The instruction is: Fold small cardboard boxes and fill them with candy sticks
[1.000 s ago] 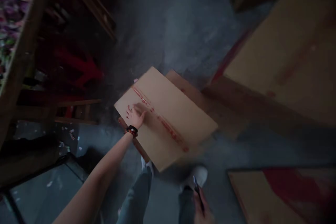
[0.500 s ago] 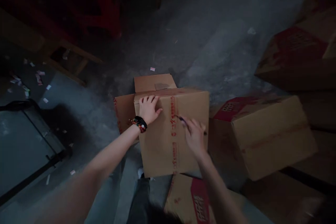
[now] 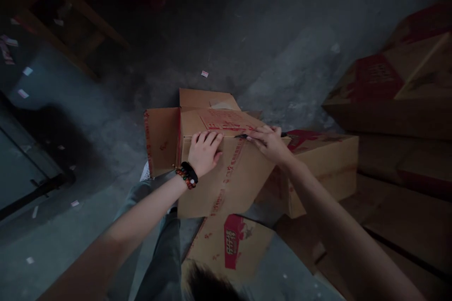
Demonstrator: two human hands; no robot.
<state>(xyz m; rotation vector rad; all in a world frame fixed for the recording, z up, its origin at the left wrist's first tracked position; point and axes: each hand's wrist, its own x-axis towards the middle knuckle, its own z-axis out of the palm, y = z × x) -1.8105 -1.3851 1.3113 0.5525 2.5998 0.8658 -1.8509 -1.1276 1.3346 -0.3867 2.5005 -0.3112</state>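
A brown cardboard box (image 3: 233,183) with red tape down its seam stands on the floor in front of my legs, its far flaps open. My left hand (image 3: 204,153), with a beaded bracelet on the wrist, lies flat on the box's near top edge, fingers spread. My right hand (image 3: 270,141) is closed round a thin dark tool (image 3: 243,136), whose tip rests on the taped seam at the top edge.
More cardboard boxes with red print lie to the right (image 3: 323,160) and stack higher at the far right (image 3: 388,89). A flattened box (image 3: 226,244) lies under my knees. Wooden furniture legs (image 3: 81,19) stand at the upper left. Paper scraps dot the grey concrete floor (image 3: 268,37).
The box has tipped so its top edge faces me. My right hand has moved up from the box's face to the top seam with the tool. My left hand has stayed near the same edge.
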